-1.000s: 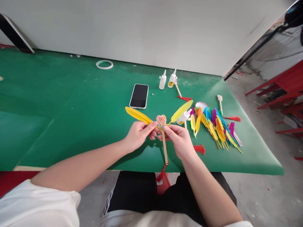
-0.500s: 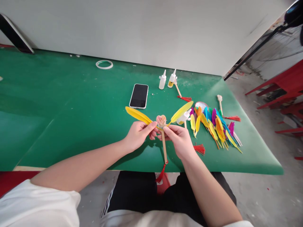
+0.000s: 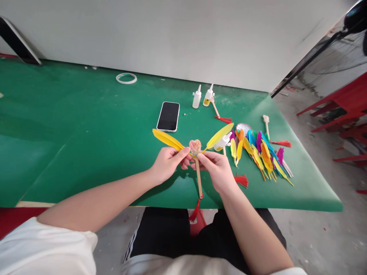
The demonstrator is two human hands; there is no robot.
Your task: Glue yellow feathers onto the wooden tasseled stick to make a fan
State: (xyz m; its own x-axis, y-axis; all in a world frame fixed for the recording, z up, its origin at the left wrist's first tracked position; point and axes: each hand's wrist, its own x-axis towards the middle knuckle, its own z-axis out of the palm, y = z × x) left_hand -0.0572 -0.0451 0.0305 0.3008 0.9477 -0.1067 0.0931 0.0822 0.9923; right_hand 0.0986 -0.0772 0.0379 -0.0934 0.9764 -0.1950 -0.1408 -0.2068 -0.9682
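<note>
Between my hands is a small fan (image 3: 198, 177) with a wooden stick handle, a pinkish decorated head and a red tassel (image 3: 195, 211) hanging past the table edge. My left hand (image 3: 169, 162) pinches the quill of a yellow feather (image 3: 166, 138) at the head's left side. On the opposite side, my right hand (image 3: 215, 166) pinches the quill of a yellow-green feather (image 3: 220, 136) against the head. Both feathers slant up and outward. The quill tips are hidden under my thumbs. Behind my right hand lies a white glue bottle (image 3: 222, 143).
Several coloured feathers (image 3: 262, 152) lie to the right, by a round lid-like dish (image 3: 243, 128). Beyond stand two glue bottles (image 3: 196, 97), a phone (image 3: 168, 116) and a tape ring (image 3: 126, 78). Other tasselled sticks (image 3: 267, 128) rest on the green table (image 3: 86, 152). Red stools (image 3: 341, 99) stand at right.
</note>
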